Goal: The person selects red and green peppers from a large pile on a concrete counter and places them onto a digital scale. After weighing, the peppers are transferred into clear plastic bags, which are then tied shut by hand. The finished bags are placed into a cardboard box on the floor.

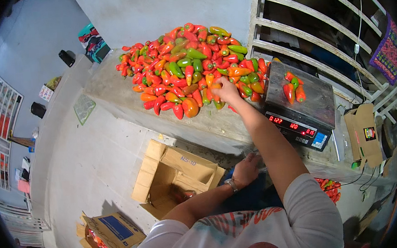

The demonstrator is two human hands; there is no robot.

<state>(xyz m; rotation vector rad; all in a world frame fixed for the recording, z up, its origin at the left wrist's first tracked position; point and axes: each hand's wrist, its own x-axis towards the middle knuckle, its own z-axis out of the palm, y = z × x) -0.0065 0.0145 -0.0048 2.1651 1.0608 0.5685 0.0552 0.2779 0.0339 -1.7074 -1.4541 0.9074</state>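
A wide heap of red, orange and green peppers [176, 66] lies on a concrete counter [111, 82]. My right hand [226, 91] reaches into the front right of the heap, its fingers around an orange pepper [215, 87] among the others. My left hand [247, 170] is low by the counter's front edge, wearing a wristwatch; some clear plastic seems to be at its fingers, but its grip is unclear. Right of the heap stands a digital scale [299, 91] with lit red digits. Several peppers [293, 88] rest on its dark plate.
An open cardboard box [187, 161] stands on the floor below the counter. Another box [112, 232], with peppers inside, is at the lower left. Metal bars [317, 37] rise behind the scale. A flattened carton [363, 135] lies to its right, near cables. More peppers [330, 190] lie low at right.
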